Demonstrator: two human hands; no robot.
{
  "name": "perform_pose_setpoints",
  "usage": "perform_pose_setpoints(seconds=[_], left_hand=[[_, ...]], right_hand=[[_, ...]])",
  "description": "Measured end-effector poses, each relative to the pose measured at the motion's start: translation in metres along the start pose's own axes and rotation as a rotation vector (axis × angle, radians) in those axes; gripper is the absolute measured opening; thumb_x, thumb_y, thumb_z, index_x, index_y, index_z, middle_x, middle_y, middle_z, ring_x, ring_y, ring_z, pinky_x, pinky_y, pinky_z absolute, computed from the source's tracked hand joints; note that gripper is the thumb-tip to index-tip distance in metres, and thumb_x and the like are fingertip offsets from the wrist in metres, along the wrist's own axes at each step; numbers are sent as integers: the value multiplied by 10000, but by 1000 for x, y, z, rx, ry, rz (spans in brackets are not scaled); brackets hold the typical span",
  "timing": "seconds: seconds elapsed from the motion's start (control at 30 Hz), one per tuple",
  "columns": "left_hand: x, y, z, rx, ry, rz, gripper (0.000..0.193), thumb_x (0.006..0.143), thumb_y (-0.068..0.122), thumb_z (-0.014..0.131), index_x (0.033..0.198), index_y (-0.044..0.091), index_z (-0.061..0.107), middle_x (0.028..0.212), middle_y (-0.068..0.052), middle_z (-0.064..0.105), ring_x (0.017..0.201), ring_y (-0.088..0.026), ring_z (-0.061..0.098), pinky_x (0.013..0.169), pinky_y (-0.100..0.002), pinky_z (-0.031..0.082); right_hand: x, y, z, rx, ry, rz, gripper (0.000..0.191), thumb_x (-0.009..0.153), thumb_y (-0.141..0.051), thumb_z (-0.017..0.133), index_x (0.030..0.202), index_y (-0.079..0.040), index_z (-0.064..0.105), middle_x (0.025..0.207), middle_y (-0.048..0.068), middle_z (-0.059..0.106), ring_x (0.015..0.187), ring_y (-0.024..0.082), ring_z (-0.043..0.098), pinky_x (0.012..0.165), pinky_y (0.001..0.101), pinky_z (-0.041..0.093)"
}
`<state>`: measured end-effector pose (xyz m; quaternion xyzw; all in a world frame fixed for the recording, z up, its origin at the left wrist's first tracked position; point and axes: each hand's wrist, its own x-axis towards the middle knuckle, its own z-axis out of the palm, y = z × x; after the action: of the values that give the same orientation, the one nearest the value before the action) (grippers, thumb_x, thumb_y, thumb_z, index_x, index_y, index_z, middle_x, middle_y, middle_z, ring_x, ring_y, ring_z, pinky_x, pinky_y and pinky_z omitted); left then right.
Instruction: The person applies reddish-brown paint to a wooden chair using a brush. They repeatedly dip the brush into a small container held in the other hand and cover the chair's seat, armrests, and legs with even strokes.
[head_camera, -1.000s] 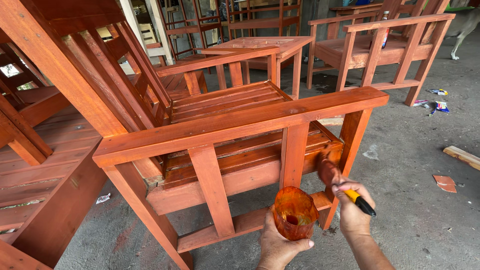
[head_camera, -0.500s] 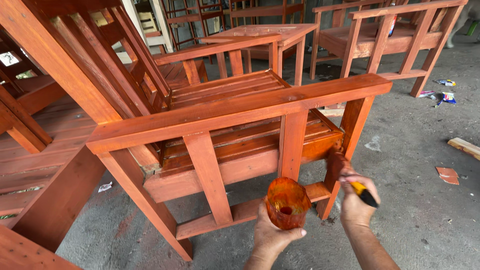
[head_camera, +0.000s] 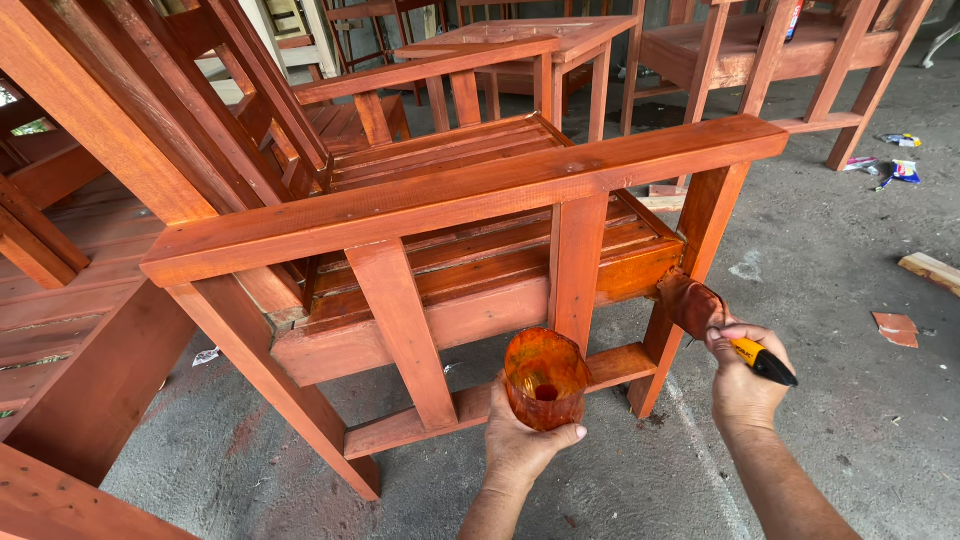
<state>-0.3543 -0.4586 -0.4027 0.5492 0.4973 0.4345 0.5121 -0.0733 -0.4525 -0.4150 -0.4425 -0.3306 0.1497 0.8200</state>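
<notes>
A reddish-brown stained wooden armchair (head_camera: 480, 200) fills the middle of the head view. My left hand (head_camera: 520, 445) holds an orange stain-smeared cup (head_camera: 543, 378) upright below the chair's side rail; a little dark red stain lies at its bottom. My right hand (head_camera: 742, 375) grips a paintbrush (head_camera: 715, 322) by its yellow and black handle. The stain-soaked bristles press against the chair's front leg (head_camera: 690, 270), just below the seat edge.
More stained wooden chairs and a small table (head_camera: 520, 45) crowd the back and left. A big stained frame (head_camera: 90, 330) stands at the left. The grey concrete floor (head_camera: 850, 300) holds wood scraps (head_camera: 930, 268), a red chip and litter at the right.
The view has moved closer to the chair. My right hand has shifted the brush up along the front leg. The cup has stayed in my left hand.
</notes>
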Motion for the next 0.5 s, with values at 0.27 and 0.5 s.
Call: perform_pose_setpoints(seconds=[0.27, 0.5], left_hand=[[4, -13, 8, -12, 14, -20, 1193, 534, 134, 987, 1475, 198, 255, 1383, -66, 556, 1340, -215, 578, 1118, -382, 565], [6, -21, 8, -16, 53, -14, 1163, 522, 152, 995, 1444, 178, 287, 1364, -66, 566, 1317, -201, 587, 1118, -375, 566]], right_hand=[[-7, 5, -4, -125, -304, 184, 144, 870, 99, 708, 907, -31, 658, 1132, 130, 729, 1025, 210, 706, 935, 355, 601], [-28, 21, 20, -42, -160, 491, 154, 848, 79, 717, 919, -48, 667, 1071, 136, 717, 958, 239, 726, 842, 437, 637]])
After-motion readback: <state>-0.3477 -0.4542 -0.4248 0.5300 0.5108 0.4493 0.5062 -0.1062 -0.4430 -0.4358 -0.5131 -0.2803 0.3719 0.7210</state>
